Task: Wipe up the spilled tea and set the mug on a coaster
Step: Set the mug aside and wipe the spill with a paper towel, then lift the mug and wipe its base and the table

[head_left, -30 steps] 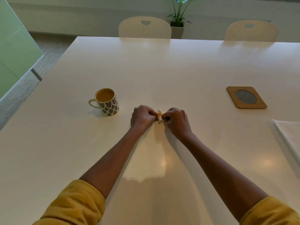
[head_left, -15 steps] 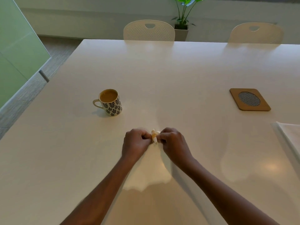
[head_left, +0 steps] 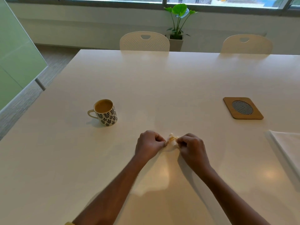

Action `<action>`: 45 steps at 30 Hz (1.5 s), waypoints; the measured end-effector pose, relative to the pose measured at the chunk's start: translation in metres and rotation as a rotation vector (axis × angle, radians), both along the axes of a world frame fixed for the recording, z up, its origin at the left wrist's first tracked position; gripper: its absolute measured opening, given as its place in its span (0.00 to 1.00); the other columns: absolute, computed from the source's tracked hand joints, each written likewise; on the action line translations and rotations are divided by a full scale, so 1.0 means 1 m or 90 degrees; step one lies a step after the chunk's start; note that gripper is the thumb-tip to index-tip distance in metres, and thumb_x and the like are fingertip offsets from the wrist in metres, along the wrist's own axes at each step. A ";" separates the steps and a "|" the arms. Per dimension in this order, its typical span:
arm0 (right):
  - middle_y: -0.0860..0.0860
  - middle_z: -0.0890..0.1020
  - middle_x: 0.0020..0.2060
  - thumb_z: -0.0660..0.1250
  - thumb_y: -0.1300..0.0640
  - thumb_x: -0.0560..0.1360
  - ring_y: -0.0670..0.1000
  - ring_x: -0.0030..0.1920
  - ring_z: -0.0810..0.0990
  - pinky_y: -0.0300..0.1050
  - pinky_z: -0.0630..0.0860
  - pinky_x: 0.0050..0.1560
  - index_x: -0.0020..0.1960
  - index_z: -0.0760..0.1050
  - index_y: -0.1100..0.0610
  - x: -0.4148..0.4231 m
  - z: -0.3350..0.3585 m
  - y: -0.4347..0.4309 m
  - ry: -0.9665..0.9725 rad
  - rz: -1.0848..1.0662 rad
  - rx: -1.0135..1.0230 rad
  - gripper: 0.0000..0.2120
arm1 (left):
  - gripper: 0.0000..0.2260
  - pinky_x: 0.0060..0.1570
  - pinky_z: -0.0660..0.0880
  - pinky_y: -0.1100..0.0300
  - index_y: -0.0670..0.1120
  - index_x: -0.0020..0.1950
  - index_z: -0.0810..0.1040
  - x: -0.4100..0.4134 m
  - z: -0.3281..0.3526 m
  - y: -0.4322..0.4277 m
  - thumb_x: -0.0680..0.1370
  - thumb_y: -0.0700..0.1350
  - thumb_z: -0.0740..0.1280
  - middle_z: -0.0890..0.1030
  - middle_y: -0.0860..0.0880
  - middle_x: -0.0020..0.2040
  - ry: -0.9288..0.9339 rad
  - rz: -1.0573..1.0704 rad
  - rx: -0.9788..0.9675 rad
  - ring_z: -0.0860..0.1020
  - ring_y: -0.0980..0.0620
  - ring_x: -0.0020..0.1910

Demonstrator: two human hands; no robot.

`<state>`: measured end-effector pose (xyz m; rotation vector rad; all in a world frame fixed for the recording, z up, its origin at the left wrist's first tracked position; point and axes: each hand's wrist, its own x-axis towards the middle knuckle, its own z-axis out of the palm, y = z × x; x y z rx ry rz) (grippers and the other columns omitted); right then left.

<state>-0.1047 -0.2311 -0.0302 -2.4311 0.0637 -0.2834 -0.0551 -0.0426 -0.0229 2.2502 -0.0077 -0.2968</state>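
Note:
A white mug (head_left: 107, 115) with a dark leaf pattern stands upright on the white table (head_left: 162, 82), left of centre, filled with milky tea. A square wooden coaster (head_left: 242, 108) with a round mesh inset lies far to the right. My left hand (head_left: 148, 144) and my right hand (head_left: 192, 148) both pinch a small crumpled, tea-stained tissue (head_left: 171, 141) between them, just above the tabletop near the middle. The mug is about two hand-widths left and beyond my left hand. No spill shows on the table.
A stack of white napkins (head_left: 287, 143) lies at the right edge. Two white chairs (head_left: 144, 41) stand at the far side, with a potted plant (head_left: 177, 21) behind them. A green glass partition (head_left: 14, 54) stands on the left.
My hands drew the tissue toward me over the table, away from the mug, and still hold it bunched. The camera tilted up, showing the window.

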 end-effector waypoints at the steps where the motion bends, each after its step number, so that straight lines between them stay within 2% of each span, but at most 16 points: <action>1: 0.51 0.87 0.44 0.75 0.70 0.75 0.51 0.45 0.85 0.47 0.83 0.50 0.49 0.90 0.59 0.004 0.001 -0.006 0.012 -0.026 0.023 0.09 | 0.04 0.41 0.80 0.62 0.50 0.46 0.91 0.003 0.001 0.005 0.74 0.48 0.82 0.88 0.56 0.39 0.007 0.014 -0.008 0.84 0.60 0.38; 4: 0.48 0.89 0.43 0.77 0.69 0.74 0.48 0.46 0.87 0.42 0.82 0.52 0.47 0.90 0.54 0.016 0.005 -0.022 0.084 -0.099 0.140 0.11 | 0.03 0.36 0.82 0.57 0.48 0.42 0.89 0.010 0.003 0.023 0.74 0.45 0.81 0.87 0.52 0.34 0.034 0.054 -0.063 0.82 0.55 0.29; 7: 0.47 0.89 0.38 0.77 0.64 0.77 0.42 0.38 0.85 0.39 0.81 0.41 0.45 0.89 0.52 0.025 0.013 -0.035 0.167 -0.113 0.304 0.08 | 0.02 0.42 0.86 0.51 0.47 0.43 0.89 0.012 0.008 0.035 0.74 0.42 0.80 0.89 0.48 0.37 0.029 0.063 -0.084 0.83 0.52 0.32; 10: 0.54 0.90 0.43 0.73 0.64 0.81 0.49 0.43 0.84 0.44 0.79 0.44 0.48 0.87 0.56 0.033 0.025 -0.040 0.209 -0.091 0.427 0.07 | 0.02 0.44 0.88 0.50 0.47 0.45 0.89 0.012 0.009 0.040 0.75 0.41 0.80 0.89 0.48 0.39 0.027 0.078 -0.110 0.85 0.52 0.35; 12: 0.57 0.90 0.47 0.71 0.65 0.83 0.51 0.45 0.86 0.44 0.80 0.45 0.50 0.86 0.58 0.036 0.032 -0.037 0.204 -0.078 0.457 0.06 | 0.03 0.45 0.89 0.50 0.46 0.48 0.89 0.009 0.007 0.041 0.75 0.41 0.80 0.89 0.48 0.40 0.034 0.101 -0.136 0.86 0.52 0.36; 14: 0.55 0.90 0.46 0.72 0.63 0.82 0.50 0.45 0.86 0.42 0.80 0.44 0.50 0.86 0.57 0.035 0.037 -0.026 0.173 -0.077 0.457 0.05 | 0.05 0.44 0.89 0.52 0.45 0.50 0.89 0.006 0.005 0.040 0.75 0.41 0.80 0.89 0.49 0.40 0.033 0.119 -0.160 0.86 0.54 0.35; 17: 0.48 0.90 0.42 0.76 0.60 0.80 0.44 0.42 0.87 0.42 0.81 0.45 0.48 0.87 0.52 0.027 0.038 -0.001 0.107 -0.072 0.372 0.04 | 0.07 0.40 0.87 0.56 0.46 0.51 0.88 0.002 0.007 0.035 0.74 0.42 0.82 0.89 0.48 0.40 0.028 0.131 -0.205 0.86 0.54 0.35; 21: 0.44 0.89 0.43 0.74 0.63 0.79 0.45 0.44 0.88 0.45 0.84 0.47 0.47 0.86 0.50 0.013 0.035 0.036 0.060 -0.002 0.284 0.08 | 0.10 0.40 0.86 0.58 0.47 0.53 0.87 -0.005 0.019 0.027 0.75 0.45 0.84 0.90 0.46 0.44 0.045 0.135 -0.303 0.89 0.52 0.39; 24: 0.46 0.90 0.45 0.71 0.63 0.83 0.47 0.47 0.88 0.49 0.86 0.51 0.51 0.86 0.51 0.007 0.029 0.048 0.066 0.012 0.364 0.09 | 0.08 0.41 0.85 0.60 0.46 0.59 0.87 -0.011 0.029 0.022 0.81 0.46 0.77 0.91 0.45 0.49 0.069 0.166 -0.375 0.90 0.50 0.46; 26: 0.51 0.90 0.49 0.69 0.58 0.85 0.53 0.51 0.89 0.57 0.87 0.57 0.55 0.86 0.53 0.005 0.026 0.049 0.093 0.011 0.493 0.07 | 0.09 0.42 0.84 0.59 0.46 0.63 0.85 -0.014 0.034 0.023 0.86 0.46 0.70 0.91 0.46 0.53 0.077 0.185 -0.368 0.90 0.49 0.49; 28: 0.54 0.90 0.52 0.72 0.50 0.83 0.57 0.54 0.90 0.59 0.86 0.59 0.58 0.86 0.55 0.002 0.025 0.049 0.113 0.038 0.597 0.10 | 0.11 0.42 0.81 0.60 0.47 0.66 0.84 -0.015 0.038 0.027 0.87 0.48 0.66 0.90 0.45 0.56 0.079 0.175 -0.341 0.87 0.48 0.51; 30: 0.54 0.90 0.53 0.78 0.48 0.79 0.57 0.55 0.90 0.57 0.86 0.59 0.60 0.86 0.55 0.000 0.022 0.051 0.107 0.046 0.609 0.14 | 0.12 0.41 0.77 0.59 0.46 0.66 0.84 -0.016 0.043 0.029 0.88 0.48 0.64 0.89 0.44 0.56 0.084 0.158 -0.340 0.84 0.49 0.49; 34: 0.56 0.91 0.50 0.75 0.57 0.81 0.59 0.53 0.91 0.52 0.88 0.54 0.57 0.88 0.57 0.006 0.017 0.056 0.104 -0.039 0.661 0.07 | 0.10 0.37 0.77 0.61 0.46 0.62 0.85 -0.019 0.049 0.036 0.87 0.48 0.66 0.91 0.46 0.50 0.056 0.154 -0.341 0.81 0.52 0.42; 36: 0.59 0.90 0.51 0.74 0.58 0.82 0.61 0.53 0.90 0.50 0.88 0.53 0.57 0.87 0.61 0.011 0.016 0.054 0.153 -0.071 0.745 0.08 | 0.08 0.33 0.76 0.62 0.47 0.57 0.85 -0.020 0.049 0.047 0.86 0.46 0.67 0.91 0.49 0.44 0.019 0.185 -0.350 0.80 0.54 0.37; 39: 0.62 0.90 0.53 0.72 0.59 0.82 0.59 0.53 0.91 0.49 0.89 0.51 0.60 0.85 0.64 0.015 0.016 0.052 0.219 -0.097 0.845 0.10 | 0.07 0.31 0.74 0.61 0.47 0.54 0.86 -0.019 0.047 0.075 0.85 0.44 0.68 0.91 0.47 0.42 -0.037 0.264 -0.361 0.78 0.52 0.34; 45: 0.62 0.90 0.54 0.72 0.59 0.82 0.58 0.52 0.91 0.48 0.88 0.48 0.62 0.84 0.65 0.025 0.012 0.057 0.255 -0.106 0.908 0.11 | 0.08 0.30 0.72 0.61 0.47 0.52 0.87 -0.011 0.038 0.146 0.85 0.44 0.68 0.85 0.50 0.35 -0.140 0.424 -0.357 0.76 0.53 0.30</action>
